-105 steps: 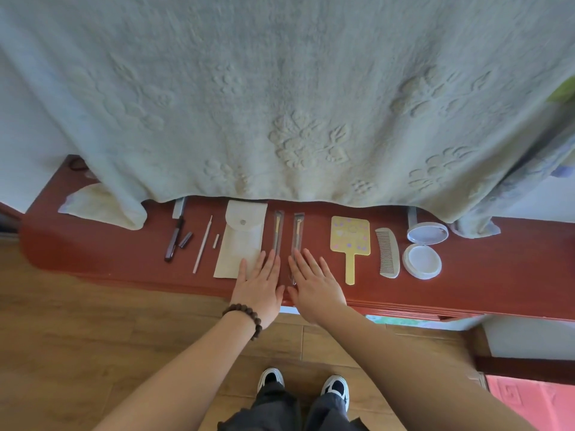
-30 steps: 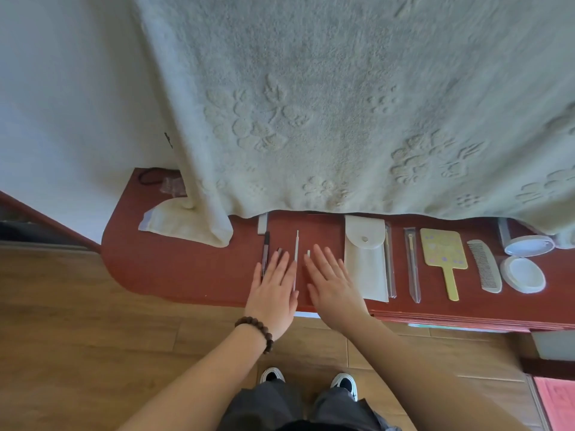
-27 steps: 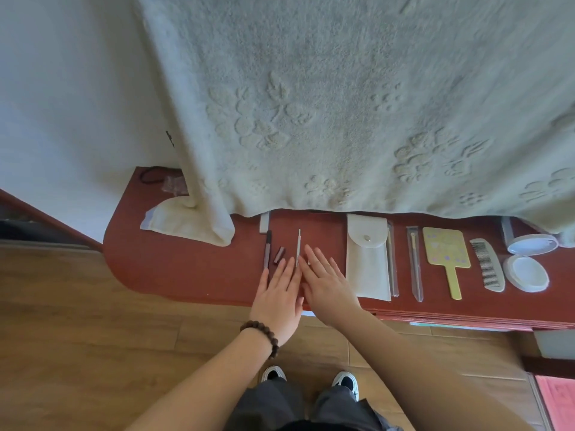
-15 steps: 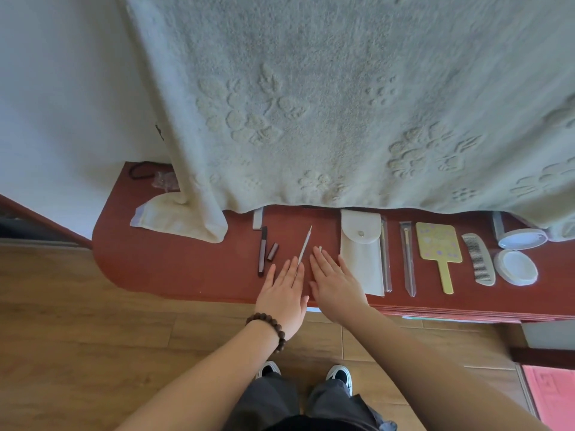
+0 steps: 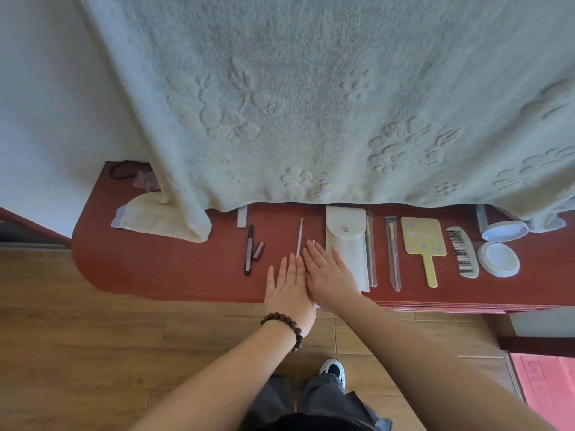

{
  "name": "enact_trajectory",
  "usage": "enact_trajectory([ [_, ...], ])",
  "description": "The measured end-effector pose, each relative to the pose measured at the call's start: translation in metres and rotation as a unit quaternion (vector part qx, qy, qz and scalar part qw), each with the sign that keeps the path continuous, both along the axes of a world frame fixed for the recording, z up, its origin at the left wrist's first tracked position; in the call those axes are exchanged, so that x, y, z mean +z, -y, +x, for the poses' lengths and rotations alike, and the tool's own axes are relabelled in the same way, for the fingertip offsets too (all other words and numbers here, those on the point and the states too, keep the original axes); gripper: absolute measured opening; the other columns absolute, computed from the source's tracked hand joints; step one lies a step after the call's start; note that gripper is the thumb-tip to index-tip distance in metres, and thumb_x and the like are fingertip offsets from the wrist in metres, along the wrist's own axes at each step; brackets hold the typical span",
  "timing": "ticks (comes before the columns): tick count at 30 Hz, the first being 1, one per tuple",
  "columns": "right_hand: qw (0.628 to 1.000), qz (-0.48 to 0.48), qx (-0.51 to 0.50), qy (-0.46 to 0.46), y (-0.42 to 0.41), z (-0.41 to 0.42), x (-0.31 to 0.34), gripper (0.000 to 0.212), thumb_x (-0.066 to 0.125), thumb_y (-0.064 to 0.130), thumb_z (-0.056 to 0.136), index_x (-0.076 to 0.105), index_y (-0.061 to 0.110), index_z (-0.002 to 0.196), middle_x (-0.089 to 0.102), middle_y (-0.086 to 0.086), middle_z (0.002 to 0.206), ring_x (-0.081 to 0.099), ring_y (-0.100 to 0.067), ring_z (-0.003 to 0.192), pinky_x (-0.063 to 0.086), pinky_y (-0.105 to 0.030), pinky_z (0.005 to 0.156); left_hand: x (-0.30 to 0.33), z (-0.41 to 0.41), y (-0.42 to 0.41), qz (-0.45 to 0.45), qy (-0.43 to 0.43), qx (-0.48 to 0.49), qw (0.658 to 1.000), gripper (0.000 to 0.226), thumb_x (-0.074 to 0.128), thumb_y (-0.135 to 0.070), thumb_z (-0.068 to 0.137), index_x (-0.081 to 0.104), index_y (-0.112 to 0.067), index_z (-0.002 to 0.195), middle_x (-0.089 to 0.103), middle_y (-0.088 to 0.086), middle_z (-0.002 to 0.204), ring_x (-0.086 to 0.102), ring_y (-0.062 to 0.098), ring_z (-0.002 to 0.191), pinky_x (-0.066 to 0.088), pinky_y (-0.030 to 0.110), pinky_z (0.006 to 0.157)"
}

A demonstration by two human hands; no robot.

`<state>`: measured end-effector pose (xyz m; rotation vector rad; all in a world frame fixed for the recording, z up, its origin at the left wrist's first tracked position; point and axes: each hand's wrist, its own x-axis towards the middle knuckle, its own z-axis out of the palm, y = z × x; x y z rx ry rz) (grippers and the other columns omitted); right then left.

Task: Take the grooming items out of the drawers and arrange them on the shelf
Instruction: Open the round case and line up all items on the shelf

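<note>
Grooming items lie in a row on the red wooden shelf. From the left: a dark pencil with its cap, a thin metal tool, a white snap pouch, two brushes in clear sleeves, a yellow hand mirror, a pale comb and an open white compact. My left hand and my right hand lie flat side by side on the shelf's front, fingers together around the thin tool's lower end. Neither holds anything.
A pale embossed towel hangs over the back of the shelf, and its corner is folded on the left end. A black hair tie lies at the far left corner. Wooden floor and my shoes are below.
Both hands shifted from the pouch and brushes leftwards to the thin metal tool. The tool tilted half a second ago and now lies straight again.
</note>
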<state>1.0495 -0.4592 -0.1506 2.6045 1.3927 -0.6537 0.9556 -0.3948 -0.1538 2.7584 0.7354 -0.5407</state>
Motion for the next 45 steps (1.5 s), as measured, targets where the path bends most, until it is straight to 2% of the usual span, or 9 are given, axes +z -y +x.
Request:
enact_trajectory([
  [10,1.0,0.013,0.001,-0.018,0.0,0.006,0.001,0.057,0.021,0.03,0.101,0.0,0.014,0.152,-0.008,-0.002,0.161,-0.01,-0.016,0.147,-0.006,-0.041,0.12,-0.003,0.004,0.006,-0.02,0.016,0.036,0.999,0.075,0.032,-0.041,0.099,-0.014,-0.013,0.151,-0.014,0.002,0.161,-0.013,0.019,0.148,-0.008,0.046,0.119],
  [19,0.996,0.086,-0.017,-0.021,-0.008,-0.004,0.014,0.055,0.025,0.024,0.101,0.005,0.016,0.152,-0.005,-0.001,0.161,-0.006,-0.018,0.148,-0.003,-0.039,0.12,0.013,-0.028,-0.037,0.008,0.127,0.075,0.989,0.065,0.037,-0.028,0.098,0.004,-0.018,0.153,-0.004,0.001,0.162,-0.009,0.021,0.149,0.001,0.044,0.121],
  [24,0.991,0.118,0.019,-0.052,-0.043,-0.03,0.015,0.055,0.027,0.027,0.101,0.008,0.02,0.152,-0.004,0.001,0.161,-0.004,-0.016,0.148,-0.002,-0.04,0.121,0.006,-0.048,-0.07,0.015,0.086,0.115,0.989,0.066,0.034,-0.03,0.099,-0.002,-0.018,0.153,-0.006,0.0,0.162,-0.008,0.021,0.149,0.003,0.045,0.121],
  [30,0.992,0.106,0.026,-0.063,-0.075,-0.041,-0.002,0.055,0.027,0.029,0.102,0.006,0.025,0.152,-0.007,0.0,0.161,-0.006,-0.018,0.148,-0.001,-0.039,0.121,-0.001,-0.055,-0.092,0.018,0.045,0.073,0.996,0.062,0.027,-0.031,0.102,-0.008,-0.02,0.152,-0.007,-0.003,0.162,-0.008,0.019,0.149,0.004,0.049,0.12],
  [33,0.989,0.126,0.006,-0.071,-0.08,-0.041,-0.002,0.053,0.031,0.03,0.102,0.015,0.023,0.152,0.002,-0.004,0.161,0.005,-0.02,0.148,0.001,-0.034,0.121,-0.004,-0.055,-0.097,0.015,0.047,0.058,0.997,0.059,0.024,-0.03,0.103,-0.008,-0.021,0.152,-0.003,-0.005,0.162,-0.006,0.018,0.149,0.005,0.05,0.12],
  [36,0.981,0.18,-0.028,-0.06,-0.082,-0.041,0.003,0.045,0.043,0.021,0.1,0.037,0.012,0.144,0.024,-0.011,0.156,0.025,-0.029,0.144,0.003,-0.027,0.114,-0.004,-0.053,-0.098,0.018,0.044,0.051,0.998,0.058,0.023,-0.026,0.103,-0.009,-0.02,0.152,-0.003,-0.005,0.162,-0.006,0.017,0.149,0.004,0.049,0.12],
  [38,0.977,0.197,-0.049,-0.058,-0.081,-0.039,0.002,0.039,0.048,0.012,0.097,0.05,0.009,0.137,0.036,-0.013,0.151,0.032,-0.033,0.14,0.012,-0.029,0.113,-0.004,-0.05,-0.098,0.017,0.049,0.045,0.998,0.06,0.024,-0.023,0.104,-0.012,-0.021,0.151,-0.003,-0.006,0.162,-0.007,0.017,0.149,0.003,0.049,0.12],
  [43,0.977,0.184,-0.09,-0.059,-0.069,-0.025,-0.003,0.035,0.057,0.006,0.091,0.062,0.014,0.125,0.05,-0.009,0.142,0.039,-0.041,0.134,0.037,-0.044,0.108,-0.008,-0.04,-0.096,0.015,0.071,0.024,0.997,0.069,0.033,-0.011,0.101,-0.014,-0.024,0.15,-0.002,-0.006,0.162,-0.008,0.017,0.149,-0.002,0.049,0.119],
  [45,0.974,0.192,-0.109,-0.054,-0.064,-0.019,0.002,0.036,0.057,0.006,0.091,0.062,0.015,0.126,0.051,-0.006,0.142,0.039,-0.039,0.135,0.035,-0.042,0.109,-0.01,-0.037,-0.094,0.014,0.076,0.013,0.997,0.071,0.034,-0.009,0.1,-0.013,-0.024,0.151,-0.002,-0.006,0.162,-0.007,0.017,0.149,-0.002,0.049,0.119],
])
